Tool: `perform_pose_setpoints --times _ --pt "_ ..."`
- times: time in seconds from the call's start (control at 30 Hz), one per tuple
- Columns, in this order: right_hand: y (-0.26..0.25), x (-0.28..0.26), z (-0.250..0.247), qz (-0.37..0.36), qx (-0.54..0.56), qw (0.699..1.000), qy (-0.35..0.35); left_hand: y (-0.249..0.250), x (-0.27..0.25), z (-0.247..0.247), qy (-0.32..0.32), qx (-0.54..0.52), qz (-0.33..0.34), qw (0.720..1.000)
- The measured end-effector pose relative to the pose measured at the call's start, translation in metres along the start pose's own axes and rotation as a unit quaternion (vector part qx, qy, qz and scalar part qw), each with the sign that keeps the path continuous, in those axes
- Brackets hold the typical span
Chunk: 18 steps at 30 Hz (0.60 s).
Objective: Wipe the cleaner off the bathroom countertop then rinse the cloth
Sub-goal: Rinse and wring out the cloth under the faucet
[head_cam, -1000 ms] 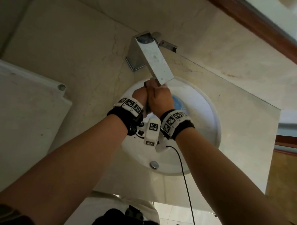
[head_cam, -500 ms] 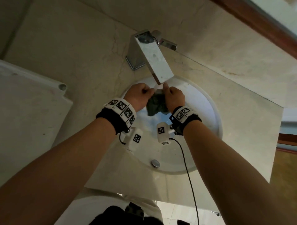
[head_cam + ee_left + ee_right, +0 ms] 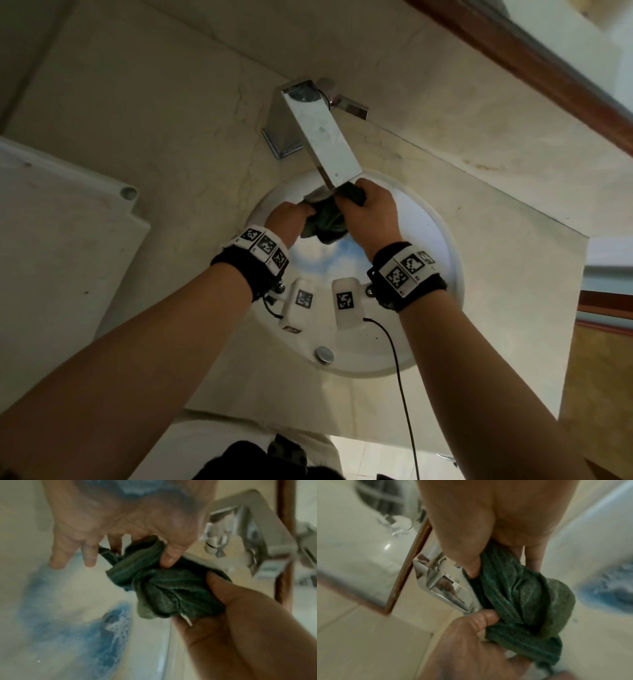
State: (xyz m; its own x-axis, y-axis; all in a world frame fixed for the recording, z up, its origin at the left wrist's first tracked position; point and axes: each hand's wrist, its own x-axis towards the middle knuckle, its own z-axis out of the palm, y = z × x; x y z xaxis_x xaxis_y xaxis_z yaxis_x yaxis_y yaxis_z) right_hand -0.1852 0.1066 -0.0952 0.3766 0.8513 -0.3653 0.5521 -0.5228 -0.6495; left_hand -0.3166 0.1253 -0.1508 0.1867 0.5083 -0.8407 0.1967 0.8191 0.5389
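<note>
A dark green cloth point(image 3: 327, 226) is bunched and twisted between both hands over the white sink point(image 3: 448, 246), just under the tip of the chrome faucet point(image 3: 322, 144). My left hand point(image 3: 291, 219) grips its left end. My right hand point(image 3: 366, 212) grips the right end, higher, close against the spout. In the left wrist view the cloth point(image 3: 171, 588) is pinched by thumbs from both sides; the right wrist view shows the same cloth point(image 3: 522, 595). Blue foamy water point(image 3: 109, 628) pools around the drain. The beige marble countertop point(image 3: 171, 120) surrounds the basin.
The faucet handle point(image 3: 349, 106) sticks out to the right behind the spout. A white slab with a round hole point(image 3: 51, 240) lies on the left. A wooden mirror frame point(image 3: 548, 85) runs along the back right. A black cable point(image 3: 400, 377) hangs from my right wrist.
My hands were clasped together under the spout, then drew apart with the cloth stretched between them. Now the right hand has risen to the spout tip and the cloth is twisted.
</note>
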Motion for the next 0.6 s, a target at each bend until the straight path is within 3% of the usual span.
perform_pose_setpoints --times 0.07,0.13,0.27,0.33,0.47,0.53,0.6 --pt "-0.004 -0.004 0.004 0.039 0.114 0.993 -0.016 0.001 -0.005 0.0 -0.07 -0.163 -0.067 0.982" --pt "-0.005 -0.007 0.006 0.065 0.187 0.979 -0.052 0.004 -0.008 -0.001 -0.138 -0.285 -0.084 0.945" --pt "0.0 -0.009 0.008 0.078 0.368 0.918 -0.128 0.006 -0.006 0.0 -0.167 -0.357 -0.067 0.917" --pt "0.003 -0.008 0.006 0.062 0.393 0.907 -0.135 0.005 -0.005 0.001 -0.158 -0.365 -0.068 0.915" --pt "0.001 -0.009 0.0 -0.021 0.192 0.978 -0.083 0.003 -0.004 0.006 -0.171 -0.408 -0.072 0.894" --pt "-0.001 -0.011 0.002 -0.049 0.08 0.993 -0.069 0.002 -0.003 0.009 -0.162 -0.404 -0.1 0.895" --pt "-0.002 -0.017 0.007 -0.087 -0.012 0.993 -0.081 0.003 -0.005 0.013 -0.147 -0.366 -0.089 0.915"
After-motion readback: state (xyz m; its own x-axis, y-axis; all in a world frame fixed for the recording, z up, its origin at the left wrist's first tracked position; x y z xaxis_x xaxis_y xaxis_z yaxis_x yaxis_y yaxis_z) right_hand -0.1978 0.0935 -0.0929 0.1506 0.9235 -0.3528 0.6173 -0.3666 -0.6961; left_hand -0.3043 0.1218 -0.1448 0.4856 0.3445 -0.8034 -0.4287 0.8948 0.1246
